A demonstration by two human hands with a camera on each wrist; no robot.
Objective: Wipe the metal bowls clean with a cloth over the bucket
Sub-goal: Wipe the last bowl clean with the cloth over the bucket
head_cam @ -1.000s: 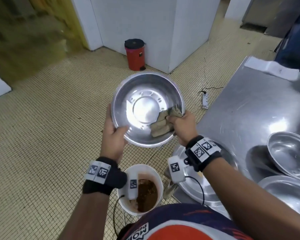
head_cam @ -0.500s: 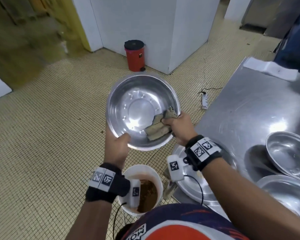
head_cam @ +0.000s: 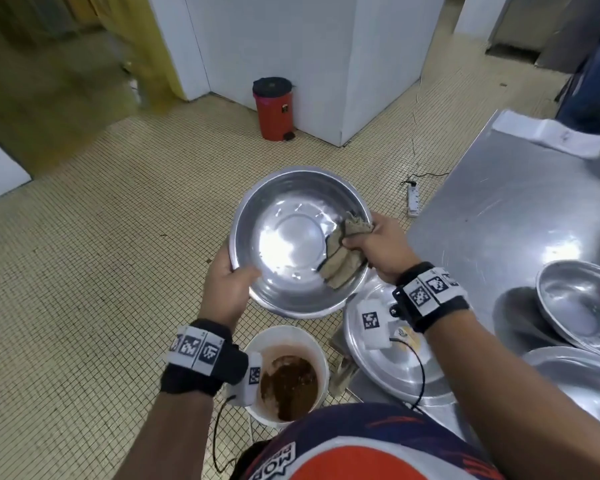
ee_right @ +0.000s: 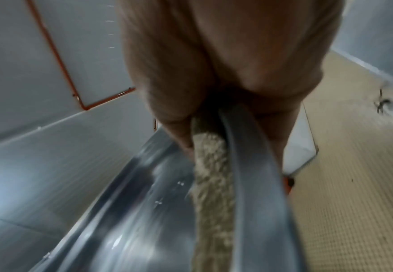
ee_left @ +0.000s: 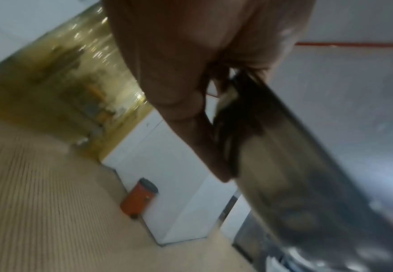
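A large shiny metal bowl [head_cam: 291, 237] is held tilted toward me above the floor. My left hand [head_cam: 231, 278] grips its near left rim, thumb inside. My right hand [head_cam: 374, 245] pinches a beige cloth [head_cam: 342, 261] against the bowl's right inner wall, thumb inside and fingers behind the rim. A white bucket [head_cam: 317, 351] with brown slop stands on the floor below and near me. In the left wrist view my left hand [ee_left: 205, 103] clamps the bowl [ee_left: 295, 184] edge. In the right wrist view the cloth [ee_right: 212, 165] lies along the bowl [ee_right: 132, 211] wall under my right hand [ee_right: 214, 114].
A steel table [head_cam: 499, 209] fills the right side, with more metal bowls [head_cam: 582, 303] and a round metal lid [head_cam: 395, 372] near its front corner. A white folded cloth [head_cam: 548, 136] lies at its far end. A red pedal bin [head_cam: 272, 109] stands by the white wall; a power strip [head_cam: 413, 199] lies on the tiled floor.
The bowl has come lower and a little to the right with both hands. The cloth has shifted slightly up the right inner wall.
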